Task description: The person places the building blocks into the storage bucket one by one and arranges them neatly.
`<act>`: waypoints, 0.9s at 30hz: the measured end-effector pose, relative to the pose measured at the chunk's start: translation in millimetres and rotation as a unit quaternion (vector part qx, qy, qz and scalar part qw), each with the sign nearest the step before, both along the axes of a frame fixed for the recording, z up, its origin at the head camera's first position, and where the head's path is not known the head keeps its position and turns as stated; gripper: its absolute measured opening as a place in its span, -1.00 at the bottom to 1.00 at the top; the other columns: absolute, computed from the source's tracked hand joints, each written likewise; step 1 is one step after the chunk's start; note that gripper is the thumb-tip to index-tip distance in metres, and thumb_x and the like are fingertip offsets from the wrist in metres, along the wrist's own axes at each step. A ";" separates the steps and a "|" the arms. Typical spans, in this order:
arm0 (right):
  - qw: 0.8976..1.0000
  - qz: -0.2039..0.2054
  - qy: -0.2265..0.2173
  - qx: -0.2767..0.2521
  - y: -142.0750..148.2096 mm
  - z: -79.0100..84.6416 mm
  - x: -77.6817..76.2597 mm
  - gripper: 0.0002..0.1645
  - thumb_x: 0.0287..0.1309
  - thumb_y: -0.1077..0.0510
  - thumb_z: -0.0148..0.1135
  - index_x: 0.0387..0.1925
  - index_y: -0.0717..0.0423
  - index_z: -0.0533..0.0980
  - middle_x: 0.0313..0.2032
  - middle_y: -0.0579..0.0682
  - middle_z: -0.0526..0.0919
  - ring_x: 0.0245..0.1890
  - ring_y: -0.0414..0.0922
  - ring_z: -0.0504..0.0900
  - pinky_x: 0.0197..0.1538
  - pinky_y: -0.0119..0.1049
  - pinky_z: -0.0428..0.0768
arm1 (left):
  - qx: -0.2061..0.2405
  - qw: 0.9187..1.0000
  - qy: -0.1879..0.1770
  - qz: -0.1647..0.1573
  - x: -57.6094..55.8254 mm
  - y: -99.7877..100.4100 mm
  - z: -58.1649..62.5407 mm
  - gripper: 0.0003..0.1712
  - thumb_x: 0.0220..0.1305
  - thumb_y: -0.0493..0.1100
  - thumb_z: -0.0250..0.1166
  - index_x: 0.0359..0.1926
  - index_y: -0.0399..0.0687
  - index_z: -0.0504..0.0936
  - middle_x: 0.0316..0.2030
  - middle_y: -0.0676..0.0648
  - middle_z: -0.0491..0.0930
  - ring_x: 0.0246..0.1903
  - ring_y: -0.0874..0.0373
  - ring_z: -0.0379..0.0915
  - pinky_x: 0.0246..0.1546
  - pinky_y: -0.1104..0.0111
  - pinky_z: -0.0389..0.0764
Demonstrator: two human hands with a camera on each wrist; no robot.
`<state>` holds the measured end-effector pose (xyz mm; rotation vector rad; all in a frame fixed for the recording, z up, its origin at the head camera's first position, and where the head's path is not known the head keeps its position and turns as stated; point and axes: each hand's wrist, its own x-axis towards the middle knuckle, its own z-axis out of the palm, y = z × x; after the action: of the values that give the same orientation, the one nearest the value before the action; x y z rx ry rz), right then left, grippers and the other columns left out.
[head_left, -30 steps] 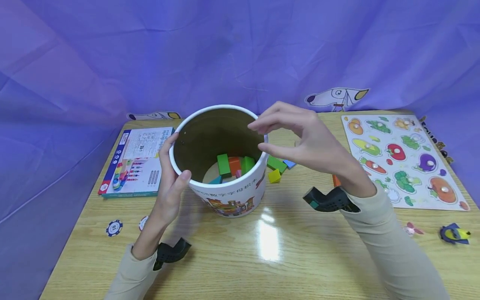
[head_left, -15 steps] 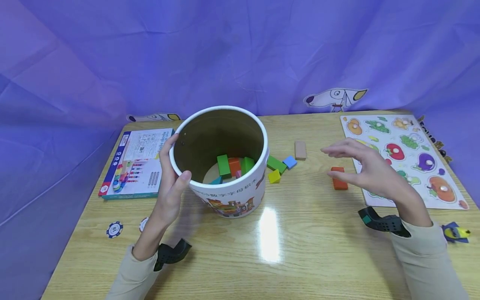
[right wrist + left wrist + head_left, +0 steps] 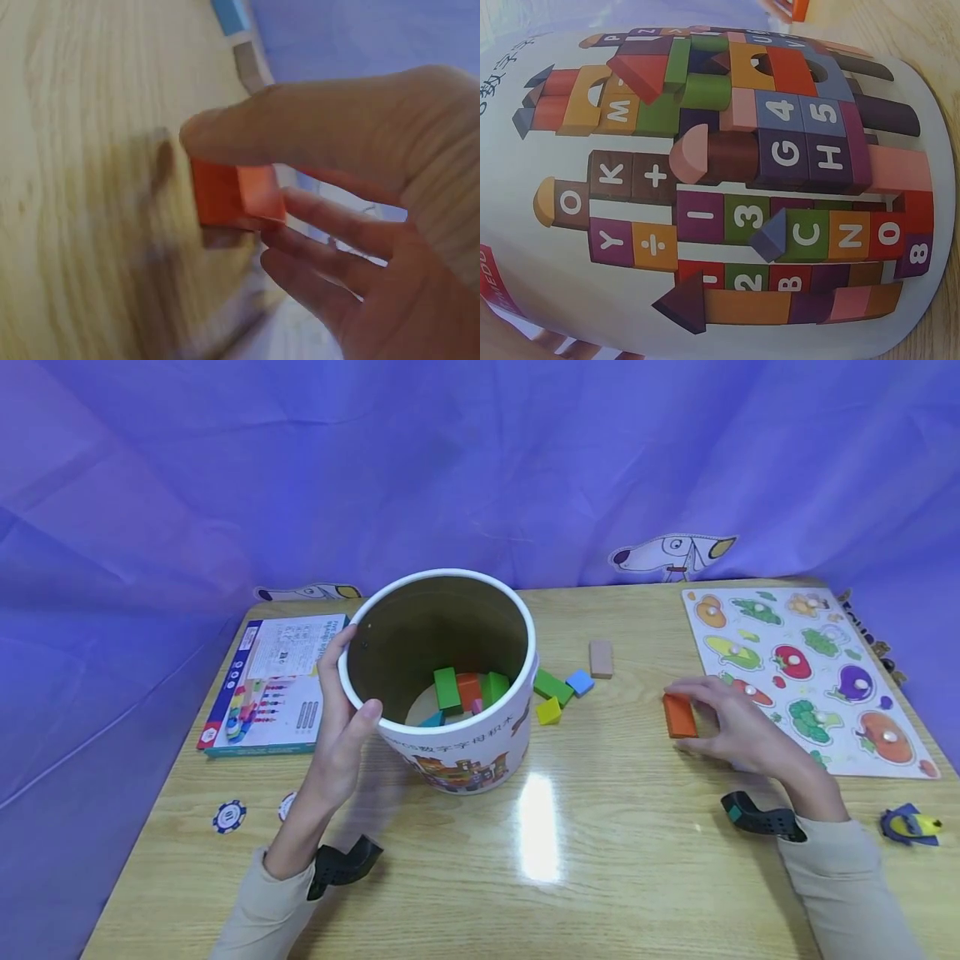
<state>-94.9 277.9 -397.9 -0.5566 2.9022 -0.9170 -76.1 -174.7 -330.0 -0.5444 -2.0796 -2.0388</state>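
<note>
A white toy-block bucket (image 3: 457, 750) with printed block pictures stands tilted toward me in the head view. My left hand (image 3: 339, 739) holds its left rim, the thumb over the near edge. Inside lie several blocks, among them a green one (image 3: 447, 692) and a red one (image 3: 468, 690). On the right, my right hand (image 3: 738, 733) pinches an orange block (image 3: 680, 717) between thumb and fingers at the table. The right wrist view shows that orange block (image 3: 217, 193) between the thumb and fingertips. The bucket's printed wall (image 3: 630, 285) fills the left wrist view.
Right of the bucket lie a green block (image 3: 553, 688), a yellow block (image 3: 549, 712), a blue block (image 3: 580, 682) and a tan block (image 3: 601, 659). A vegetable puzzle board (image 3: 757, 643) lies at right, a toy figure (image 3: 910, 825) before it. A flat box (image 3: 288, 710) and poker chips (image 3: 228, 816) are left.
My right hand has moved right from beside the bucket's rim, then down to the orange block, and now pinches it. My left hand and the bucket have stayed in place.
</note>
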 end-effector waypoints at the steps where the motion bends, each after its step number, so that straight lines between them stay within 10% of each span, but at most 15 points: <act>1: 1.000 -0.001 -0.002 0.001 -1.4 -1.0 -0.2 -0.24 -0.17 0.30 0.53 0.16 0.23 0.46 0.17 0.29 0.42 0.09 0.19 0.41 0.06 0.00 0.45 | 0.001 1.000 0.000 -0.002 0.0 0.3 0.1 -0.14 0.25 -0.02 0.12 0.49 0.20 -0.09 0.46 -0.06 -0.02 0.42 -0.14 -0.04 0.36 -0.22 0.17; 20: 0.999 -0.017 -0.042 0.014 -34.0 -0.3 -10.5 -0.24 -0.09 0.20 0.50 0.20 0.29 0.45 0.09 0.27 0.49 -0.02 0.12 0.48 0.05 0.05 0.51 | -0.003 1.000 -0.004 0.005 1.2 0.2 0.0 -0.14 0.26 0.00 0.12 0.49 0.22 -0.09 0.46 -0.01 -0.02 0.43 -0.09 -0.06 0.34 -0.29 0.11; 27: 0.998 -0.037 0.043 -0.026 -50.6 24.9 -14.6 -0.27 -0.08 0.16 0.51 0.18 0.22 0.48 0.04 0.15 0.54 -0.02 0.11 0.59 -0.12 -0.08 0.57 | -0.007 1.000 -0.006 0.006 1.4 1.9 1.2 -0.14 0.25 0.00 0.12 0.48 0.23 -0.09 0.46 0.01 -0.03 0.43 -0.06 -0.07 0.33 -0.33 0.07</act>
<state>-109.5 227.3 -373.0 -0.5082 3.0024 -1.0053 -74.7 -172.8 -328.9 -0.5231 -2.0996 -2.0279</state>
